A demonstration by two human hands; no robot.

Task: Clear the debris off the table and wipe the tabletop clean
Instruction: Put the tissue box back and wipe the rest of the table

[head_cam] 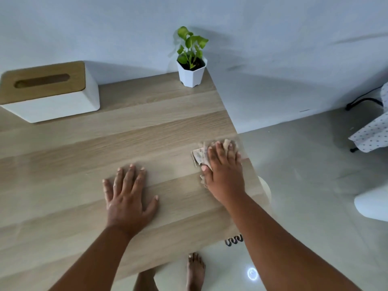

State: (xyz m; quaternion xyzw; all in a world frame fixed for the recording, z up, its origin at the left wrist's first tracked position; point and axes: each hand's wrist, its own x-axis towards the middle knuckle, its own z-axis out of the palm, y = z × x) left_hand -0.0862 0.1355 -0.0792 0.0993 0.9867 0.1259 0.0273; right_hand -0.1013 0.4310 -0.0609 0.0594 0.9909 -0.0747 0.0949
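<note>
A light wooden tabletop (88, 164) fills the left and middle of the head view. My right hand (224, 175) presses a crumpled beige cloth (199, 156) flat against the table close to its right edge, fingers spread over it. My left hand (128, 196) rests palm down on the bare wood a little to the left, fingers straight and spread, holding nothing. No loose debris shows on the visible surface.
A white tissue box with a wooden lid (48, 91) stands at the back left. A small green plant in a white pot (191, 70) sits at the back right corner by the wall. Beyond the right edge lie grey floor, a white round object (372, 204) and my bare foot (195, 271).
</note>
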